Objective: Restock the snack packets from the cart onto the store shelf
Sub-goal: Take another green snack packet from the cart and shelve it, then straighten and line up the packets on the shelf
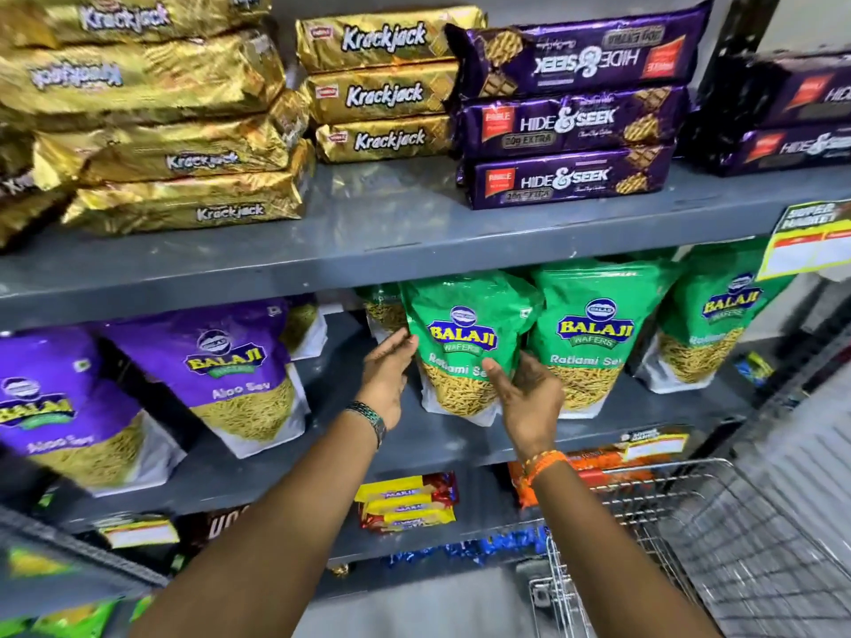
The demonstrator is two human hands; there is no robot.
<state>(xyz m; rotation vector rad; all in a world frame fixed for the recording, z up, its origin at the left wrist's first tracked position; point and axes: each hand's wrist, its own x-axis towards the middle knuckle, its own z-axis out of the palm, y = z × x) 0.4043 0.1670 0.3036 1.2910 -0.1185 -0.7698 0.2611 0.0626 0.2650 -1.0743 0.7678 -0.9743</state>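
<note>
Two hands frame one green Ratlami Sev packet standing upright on the middle shelf, with a second green packet just beside it on the right and purple Aloo Sev packets well apart to the left. The left hand lies flat and open, fingertips touching the packet's left edge; the right hand is half-curled, thumb on the lower front and fingers against the right side, so neither is fully closed around it, more steadying than gripping. Such a pouch looks light and soft, air-puffed, with a slick printed film and brittle strands inside, so squeezing the belly would likely crush the contents; I judge the side seams or the stiffer white base the better places to hold. Both forearms reach up and forward, wrists slightly bent back, a bracelet on each. The wire cart sits at lower right; whether packets remain in it cannot be told.
</note>
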